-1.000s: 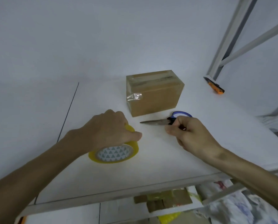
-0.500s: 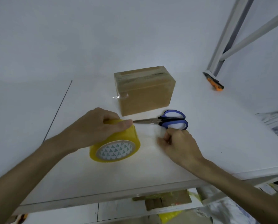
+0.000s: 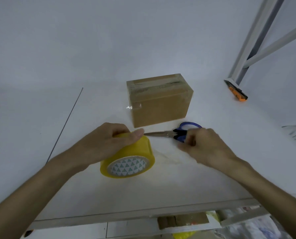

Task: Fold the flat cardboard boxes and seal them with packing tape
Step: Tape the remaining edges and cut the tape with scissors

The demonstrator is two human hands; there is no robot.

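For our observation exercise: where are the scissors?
Head view, right of centre: the scissors lie on the table in front of the cardboard box, blades toward the tape roll, handles at the right hand.

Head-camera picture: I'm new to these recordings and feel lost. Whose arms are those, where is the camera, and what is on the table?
There is no machine here: a person wears a camera on the head, looking down at their own two bare hands. On the white table are a taped cardboard box, blue-handled scissors just in front of it, and an orange cutter at the far right. The left hand grips a yellow roll of packing tape. The right hand, blurred, is at the scissors' handles; whether it grips them cannot be told.
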